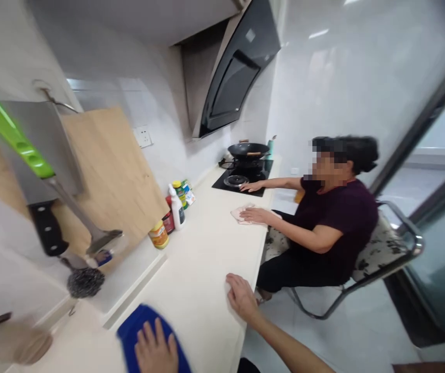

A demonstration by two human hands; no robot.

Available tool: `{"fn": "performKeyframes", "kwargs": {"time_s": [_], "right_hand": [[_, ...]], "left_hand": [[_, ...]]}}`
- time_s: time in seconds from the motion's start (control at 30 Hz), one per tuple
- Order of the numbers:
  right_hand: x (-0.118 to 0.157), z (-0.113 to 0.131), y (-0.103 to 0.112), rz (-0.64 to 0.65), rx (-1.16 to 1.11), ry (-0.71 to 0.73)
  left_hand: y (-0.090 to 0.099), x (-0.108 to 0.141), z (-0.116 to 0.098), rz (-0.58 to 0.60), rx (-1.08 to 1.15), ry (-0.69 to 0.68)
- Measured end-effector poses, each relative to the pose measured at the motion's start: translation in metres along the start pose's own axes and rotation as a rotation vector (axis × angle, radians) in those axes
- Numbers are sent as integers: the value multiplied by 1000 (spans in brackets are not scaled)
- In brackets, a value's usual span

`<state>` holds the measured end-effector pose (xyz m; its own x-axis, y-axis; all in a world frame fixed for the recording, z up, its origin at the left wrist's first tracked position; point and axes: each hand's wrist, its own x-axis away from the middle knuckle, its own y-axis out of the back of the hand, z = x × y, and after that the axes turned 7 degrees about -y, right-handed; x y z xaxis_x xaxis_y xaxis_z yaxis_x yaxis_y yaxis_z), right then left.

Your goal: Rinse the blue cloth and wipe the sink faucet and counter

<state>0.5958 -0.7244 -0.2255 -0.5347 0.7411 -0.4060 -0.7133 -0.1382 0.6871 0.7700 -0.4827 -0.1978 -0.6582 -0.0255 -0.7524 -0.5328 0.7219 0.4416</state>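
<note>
A dark blue cloth (132, 331) lies on the white countertop (202, 248) at the bottom of the view. My left hand (157, 348) rests flat on it, fingers spread. To the right, my right hand (241, 299) rests at the counter's front edge with its fingers bent and close together; whether anything is under them is hidden. Further along the counter, another person's hand presses on a pale pink cloth (238, 213), and that person's other hand touches the edge of the black stove (222, 181).
The seated person (342, 223) is on a folding chair (385, 243) at right. Bottles and jars (177, 207) stand along the wall. A wok (247, 150) sits on the stove under a range hood (238, 77). A cutting board (109, 176), cleaver and spatula hang at left.
</note>
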Motion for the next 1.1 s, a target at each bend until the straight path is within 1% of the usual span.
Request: {"fn": "performKeyframes", "kwargs": {"time_s": [0.03,0.07,0.1,0.13,0.2,0.3,0.43,0.53,0.63,0.73,0.87,1.0,1.1], "right_hand": [[1,-1,-1,10,-12,1],[2,-2,-2,17,-16,5],[2,-3,-2,17,-12,12],[2,-4,-2,13,-1,21],[3,-5,-1,0,31,37],[4,-8,-1,5,58,40],[6,-14,-6,36,64,38],[9,-20,-10,51,80,48],[11,-25,-13,67,101,63],[12,-28,-15,72,112,73],[11,-32,-16,49,94,91],[11,-38,-16,67,60,89],[11,-42,-16,114,55,70]], "left_hand": [[2,8,-2,274,10,-207],[0,16,-7,531,4,-397],[-7,23,-14,632,-35,-482],[-15,28,-23,682,-62,-531],[-36,34,-42,725,-77,-588],[-66,33,-66,790,-48,-641],[-98,20,-83,876,-15,-690],[-127,8,-92,906,0,-698],[-160,-3,-103,909,13,-660],[-194,-13,-113,902,25,-584],[-233,-25,-124,894,62,-501],[-260,-38,-134,894,78,-416],[-270,-50,-141,893,64,-391]]}}
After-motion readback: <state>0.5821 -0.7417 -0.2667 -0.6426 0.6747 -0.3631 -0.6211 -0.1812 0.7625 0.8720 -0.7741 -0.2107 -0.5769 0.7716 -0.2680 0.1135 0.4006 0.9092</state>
